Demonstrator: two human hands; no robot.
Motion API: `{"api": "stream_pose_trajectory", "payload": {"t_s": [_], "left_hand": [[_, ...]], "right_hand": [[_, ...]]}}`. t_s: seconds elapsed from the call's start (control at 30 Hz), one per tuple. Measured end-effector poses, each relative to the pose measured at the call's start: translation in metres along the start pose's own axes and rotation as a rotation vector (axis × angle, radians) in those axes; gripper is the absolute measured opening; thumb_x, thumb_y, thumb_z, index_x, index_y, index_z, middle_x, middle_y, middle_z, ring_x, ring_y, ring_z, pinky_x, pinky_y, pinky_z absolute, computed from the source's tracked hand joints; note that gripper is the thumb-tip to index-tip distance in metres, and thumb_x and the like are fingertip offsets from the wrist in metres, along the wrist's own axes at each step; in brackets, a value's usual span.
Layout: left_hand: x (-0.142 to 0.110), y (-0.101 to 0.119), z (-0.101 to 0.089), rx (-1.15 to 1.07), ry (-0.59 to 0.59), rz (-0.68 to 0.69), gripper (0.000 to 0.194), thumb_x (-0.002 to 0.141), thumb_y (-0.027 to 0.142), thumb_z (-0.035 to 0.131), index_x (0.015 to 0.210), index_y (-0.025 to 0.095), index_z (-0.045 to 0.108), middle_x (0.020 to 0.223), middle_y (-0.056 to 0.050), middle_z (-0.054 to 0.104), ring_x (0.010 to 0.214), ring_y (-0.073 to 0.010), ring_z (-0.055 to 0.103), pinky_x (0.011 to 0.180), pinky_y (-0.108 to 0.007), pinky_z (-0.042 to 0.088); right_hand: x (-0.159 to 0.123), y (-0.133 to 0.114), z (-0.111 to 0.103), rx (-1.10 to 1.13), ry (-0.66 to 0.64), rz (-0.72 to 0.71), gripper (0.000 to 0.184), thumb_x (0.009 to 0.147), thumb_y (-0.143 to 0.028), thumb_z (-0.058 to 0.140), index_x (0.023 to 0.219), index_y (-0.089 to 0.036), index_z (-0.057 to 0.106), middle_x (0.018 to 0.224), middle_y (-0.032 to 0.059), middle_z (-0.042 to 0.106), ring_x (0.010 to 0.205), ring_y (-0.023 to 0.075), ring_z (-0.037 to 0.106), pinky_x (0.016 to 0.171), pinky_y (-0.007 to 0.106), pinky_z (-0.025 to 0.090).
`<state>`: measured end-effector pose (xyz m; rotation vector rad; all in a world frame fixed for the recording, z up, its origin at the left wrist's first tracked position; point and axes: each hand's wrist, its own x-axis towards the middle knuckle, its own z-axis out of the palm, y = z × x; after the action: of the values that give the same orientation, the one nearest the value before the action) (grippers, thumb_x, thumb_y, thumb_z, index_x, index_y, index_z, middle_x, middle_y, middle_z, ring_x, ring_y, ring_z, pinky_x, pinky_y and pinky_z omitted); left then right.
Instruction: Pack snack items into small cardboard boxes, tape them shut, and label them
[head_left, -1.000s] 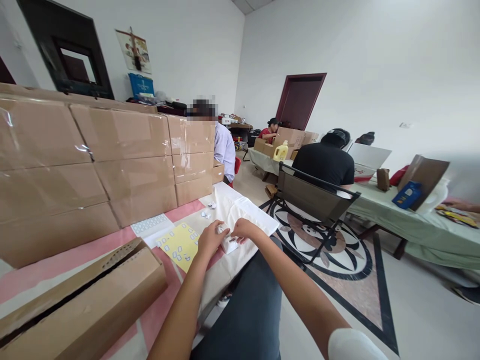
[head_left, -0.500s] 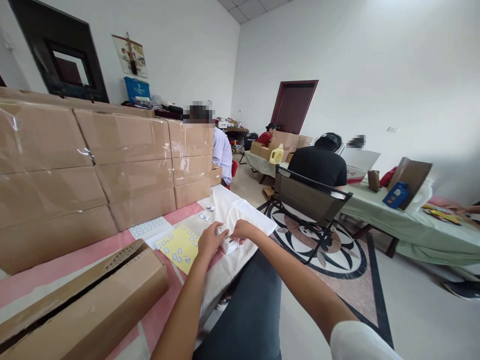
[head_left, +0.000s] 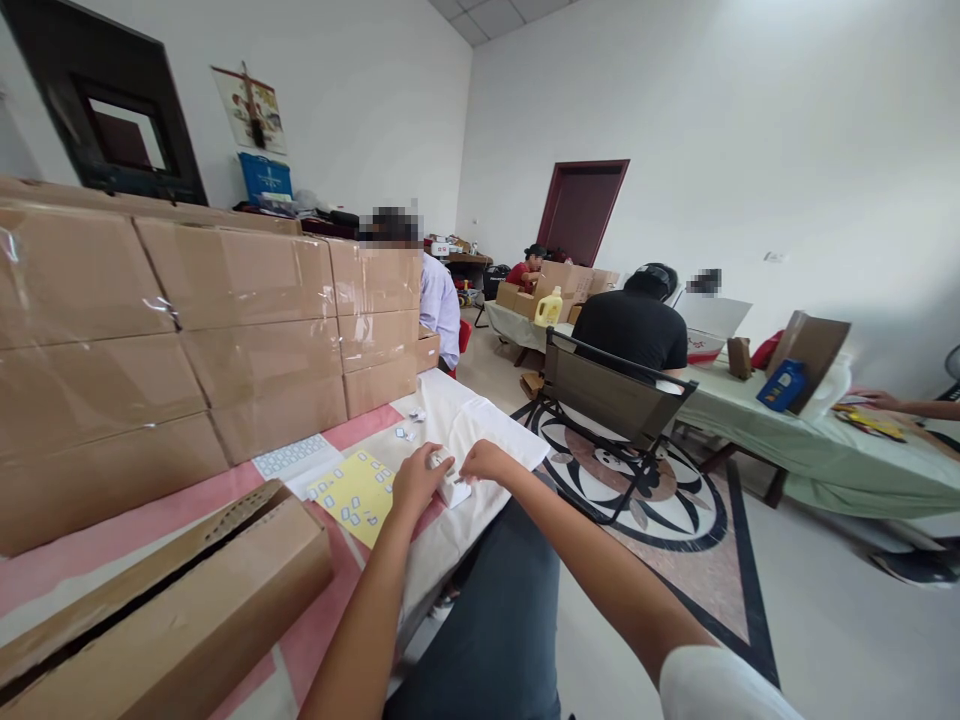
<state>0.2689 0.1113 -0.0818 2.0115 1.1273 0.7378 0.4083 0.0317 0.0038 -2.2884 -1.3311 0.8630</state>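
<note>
My left hand [head_left: 418, 480] is wrapped round a small white box [head_left: 457, 494] near the table's edge, thumb and fingers on its upper end. Beside it, my right hand [head_left: 485, 461] is closed with its fingers bent down by the box's right side; what they hold, if anything, is too small to make out. To the left of my left hand lies a yellow sheet [head_left: 346, 488] dotted with small blue-edged white pieces. Several more small pieces [head_left: 406, 433] lie on the white cloth beyond it. A pale blue-patterned sheet [head_left: 289, 457] rests behind the yellow one.
Taped cardboard boxes [head_left: 247, 275] are stacked along the table's far left. A long cardboard box [head_left: 195, 610] lies at the near left. Past the table edge stand a folding chair [head_left: 619, 385] with a seated person [head_left: 637, 325] and a green-covered table [head_left: 750, 430].
My right hand has drawn slightly away from the white box, widening the gap between my hands. My left hand keeps its hold. The whole view has shifted a little.
</note>
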Motion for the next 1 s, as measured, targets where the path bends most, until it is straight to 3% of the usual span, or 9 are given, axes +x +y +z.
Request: {"api": "stream_pose_trajectory", "payload": {"t_s": [0.3,0.5,0.73,0.87,1.0], "left_hand": [[-0.002,0.001,0.000,0.001,0.006,0.007,0.034,0.087,0.054,0.063,0.114,0.033,0.066,0.117,-0.002,0.074,0.106,-0.0240,0.067,0.079,-0.030,0.046],[-0.004,0.001,-0.001,0.008,0.013,0.024,0.033,0.087,0.054,0.063,0.113,0.034,0.065,0.117,-0.001,0.074,0.107,-0.0240,0.066,0.078,-0.030,0.045],[-0.004,0.002,-0.001,0.015,0.010,0.019,0.033,0.087,0.054,0.063,0.113,0.033,0.065,0.118,-0.001,0.074,0.108,-0.0236,0.066,0.080,-0.030,0.045],[-0.003,0.001,0.000,0.016,0.027,-0.008,0.034,0.088,0.055,0.062,0.113,0.033,0.066,0.118,-0.002,0.074,0.108,-0.0246,0.067,0.081,-0.031,0.045],[-0.001,0.000,0.002,0.010,0.037,-0.023,0.033,0.088,0.056,0.061,0.112,0.034,0.067,0.118,-0.001,0.075,0.108,-0.0250,0.067,0.082,-0.032,0.045]], "right_hand": [[-0.011,0.008,0.002,0.315,-0.103,0.090,0.014,0.073,-0.003,0.067,0.067,-0.015,0.068,0.053,-0.0049,0.060,0.051,0.0074,0.055,0.056,0.016,0.049],[-0.008,0.013,0.008,0.442,-0.135,0.170,0.012,0.075,-0.006,0.071,0.070,-0.015,0.064,0.056,-0.0044,0.061,0.045,0.0060,0.051,0.050,0.015,0.046],[-0.005,0.019,0.020,0.509,-0.083,0.189,0.028,0.075,-0.008,0.075,0.088,-0.020,0.053,0.058,-0.0057,0.064,0.041,0.0056,0.046,0.044,0.015,0.039],[-0.003,0.021,0.021,0.523,-0.039,0.178,0.043,0.071,-0.011,0.083,0.092,-0.022,0.047,0.061,-0.0058,0.065,0.043,0.0061,0.049,0.047,0.017,0.044],[0.002,0.022,0.018,0.516,-0.003,0.140,0.042,0.069,-0.009,0.084,0.089,-0.021,0.050,0.057,-0.0052,0.063,0.047,0.0093,0.055,0.050,0.020,0.048]]}}
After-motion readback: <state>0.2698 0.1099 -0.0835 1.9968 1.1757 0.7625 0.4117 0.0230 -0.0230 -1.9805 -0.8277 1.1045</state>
